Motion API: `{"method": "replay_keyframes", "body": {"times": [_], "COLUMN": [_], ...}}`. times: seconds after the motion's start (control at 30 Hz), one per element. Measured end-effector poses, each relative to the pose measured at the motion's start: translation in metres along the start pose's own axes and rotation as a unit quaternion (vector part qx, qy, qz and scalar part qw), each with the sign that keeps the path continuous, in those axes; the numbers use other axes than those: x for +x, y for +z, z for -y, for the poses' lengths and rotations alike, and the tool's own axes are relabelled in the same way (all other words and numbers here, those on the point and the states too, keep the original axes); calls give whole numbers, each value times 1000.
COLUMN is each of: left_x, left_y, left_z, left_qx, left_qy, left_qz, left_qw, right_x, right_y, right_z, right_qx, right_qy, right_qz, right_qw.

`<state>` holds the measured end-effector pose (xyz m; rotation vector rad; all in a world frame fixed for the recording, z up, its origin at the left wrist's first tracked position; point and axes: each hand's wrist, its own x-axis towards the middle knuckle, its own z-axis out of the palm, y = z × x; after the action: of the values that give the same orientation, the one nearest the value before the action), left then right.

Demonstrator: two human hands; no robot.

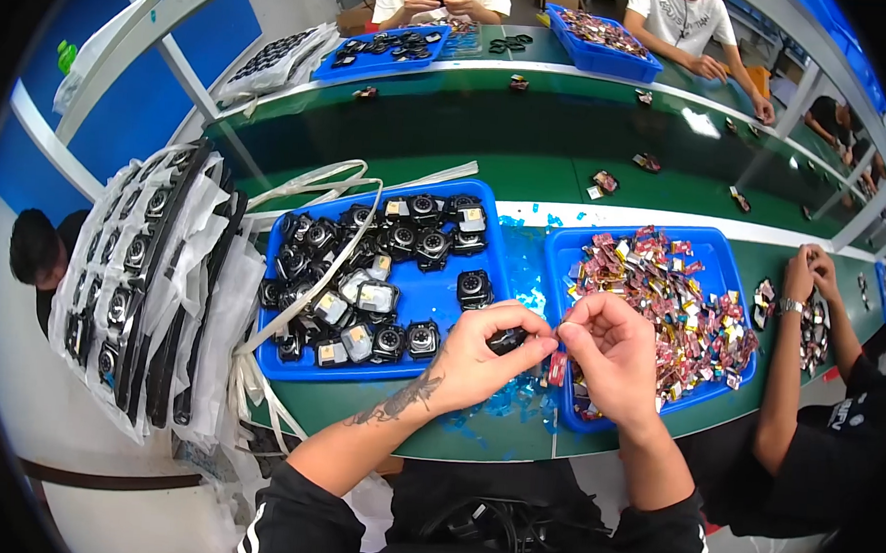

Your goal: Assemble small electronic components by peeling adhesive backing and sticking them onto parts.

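Observation:
My left hand [481, 351] is closed around a small black watch case [506, 341], partly covered by the fingers. Thumb and forefinger of my right hand [614, 358] are pinched beside it, almost touching the left fingertips; what they grip is hidden. Just under that pinch shows a small red part [557, 369], and I cannot tell whether it hangs from the fingers. Black watch cases [402, 238], some with clear or silvery faces, lie in a blue tray [378, 375] on the left. On the right, a second blue tray [734, 282] holds a heap of small red-and-silver parts [652, 307].
Blue film scraps [517, 396] litter the green bench between the trays. Stacked watch trays with white wrapping [128, 260] stand at left, with pale straps [307, 299] crossing the left tray. Beyond runs a green conveyor [559, 172] carrying small parts. Co-workers' hands [809, 271] work at right and across.

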<state>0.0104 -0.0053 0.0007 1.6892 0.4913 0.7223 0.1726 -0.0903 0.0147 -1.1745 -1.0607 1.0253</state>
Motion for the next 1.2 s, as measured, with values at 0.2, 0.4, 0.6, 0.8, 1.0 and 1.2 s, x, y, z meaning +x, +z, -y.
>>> {"method": "replay_keyframes", "body": {"times": [0.2,0.4,0.6,0.8,1.0,1.2], "left_x": [-7,-6,-12,-11,-10,-11], "left_y": [-2,-3,3,8,2,0], "left_z": [8,12,13,9,2,4], "left_qx": [-33,-138,-242,-294,-266,-160], "left_qy": [13,-41,-101,-141,-77,-75], "left_qz": [-18,-27,-47,-64,-43,-4], "left_qw": [999,989,964,943,960,984], "right_x": [0,-2,-8,-14,-9,-10], "right_y": [14,18,18,25,20,21], "right_z": [-6,-11,-16,-19,-8,-14], "right_qx": [-52,71,67,-77,136,124], "right_qy": [2,-4,-17,-121,-6,-2], "right_qz": [-10,-13,-36,-80,-83,-62], "right_qw": [999,997,997,986,987,990]}}
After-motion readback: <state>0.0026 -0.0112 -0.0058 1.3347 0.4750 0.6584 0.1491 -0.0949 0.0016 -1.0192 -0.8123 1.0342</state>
